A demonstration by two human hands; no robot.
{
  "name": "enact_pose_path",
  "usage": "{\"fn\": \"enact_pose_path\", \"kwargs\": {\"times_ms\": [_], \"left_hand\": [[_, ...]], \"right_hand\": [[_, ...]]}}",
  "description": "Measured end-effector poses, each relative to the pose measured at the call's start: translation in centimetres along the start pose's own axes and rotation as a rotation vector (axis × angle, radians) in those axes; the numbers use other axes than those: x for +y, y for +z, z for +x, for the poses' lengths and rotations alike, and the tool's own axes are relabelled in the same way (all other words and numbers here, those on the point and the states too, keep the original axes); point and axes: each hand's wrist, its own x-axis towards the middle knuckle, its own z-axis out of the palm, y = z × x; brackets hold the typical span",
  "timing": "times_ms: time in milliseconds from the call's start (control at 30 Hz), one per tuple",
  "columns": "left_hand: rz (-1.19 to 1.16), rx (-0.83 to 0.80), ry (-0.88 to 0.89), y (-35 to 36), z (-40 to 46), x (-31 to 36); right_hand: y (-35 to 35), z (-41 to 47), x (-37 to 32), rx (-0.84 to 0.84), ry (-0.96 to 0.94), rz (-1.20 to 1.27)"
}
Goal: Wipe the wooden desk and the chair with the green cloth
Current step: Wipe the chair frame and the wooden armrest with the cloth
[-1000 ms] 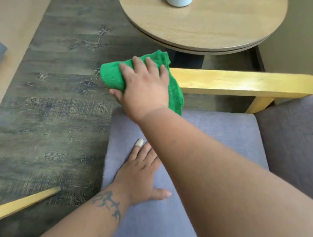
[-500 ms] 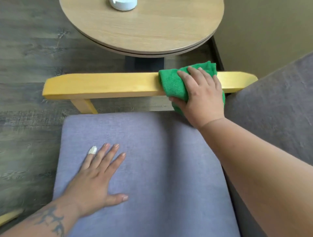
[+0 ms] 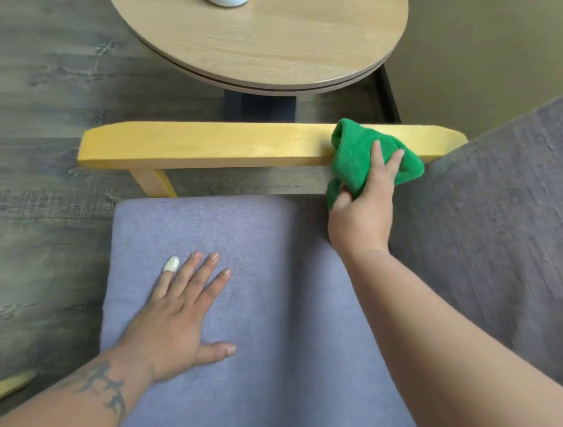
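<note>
The chair has a grey-blue seat cushion (image 3: 274, 243), a darker grey backrest (image 3: 487, 228) at the right and a yellow wooden armrest (image 3: 198, 146) across the middle. The bunched green cloth (image 3: 353, 158) lies over the armrest's right end, close to the backrest. My right hand (image 3: 362, 213) grips the cloth from the near side, thumb and fingers pinching it. Flat on the seat cushion rests my left hand (image 3: 179, 311), fingers spread, a white bandage on one fingertip. The round wooden table (image 3: 274, 45) stands just beyond the armrest.
A white object (image 3: 227, 2) sits on the table at the top edge. The table's dark base (image 3: 259, 106) stands behind the armrest. A beige wall (image 3: 487, 61) is at the upper right, dark plank floor (image 3: 45, 152) at the left. Another yellow wooden piece (image 3: 15, 384) shows at the lower left.
My right hand slid the green cloth along the armrest from its front end to the end by the backrest, and now pinches it rather than pressing flat. My left hand stayed on the seat.
</note>
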Motion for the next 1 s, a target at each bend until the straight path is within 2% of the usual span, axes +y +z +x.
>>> {"fn": "enact_pose_path", "kwargs": {"times_ms": [100, 200, 333, 533, 633, 733, 800, 1000], "left_hand": [[-0.025, 0.028, 0.002, 0.0, 0.0, 0.0], [-0.065, 0.049, 0.012, 0.1, 0.0, -0.3], [-0.078, 0.063, 0.024, 0.0, 0.3, -0.2], [-0.036, 0.088, 0.011, -0.7, 0.0, 0.2], [-0.053, 0.056, 0.0, -1.9, -0.1, 0.4], [-0.032, 0.076, -0.076, -4.8, -0.3, 1.5], [-0.248, 0.019, -0.176, -6.6, 0.0, 2.6], [-0.949, 0.181, -0.411, -14.7, -0.8, 4.3]], "right_hand": [[2.8, -1.9, -2.4, -0.042, -0.102, -0.018], [6.6, -3.7, -5.6, -0.14, -0.352, -0.239], [11.6, -6.0, -10.7, -0.256, -0.532, -0.295], [11.5, -6.7, -13.7, -0.642, -0.814, -0.324], [9.3, -7.3, -13.2, -0.769, -0.772, -0.191], [6.3, -8.8, -11.4, -0.689, -0.659, -0.139], [4.1, -9.5, -10.4, -0.651, -0.589, -0.12], [-3.0, -11.0, -10.4, -0.618, -0.325, -0.118]]}}
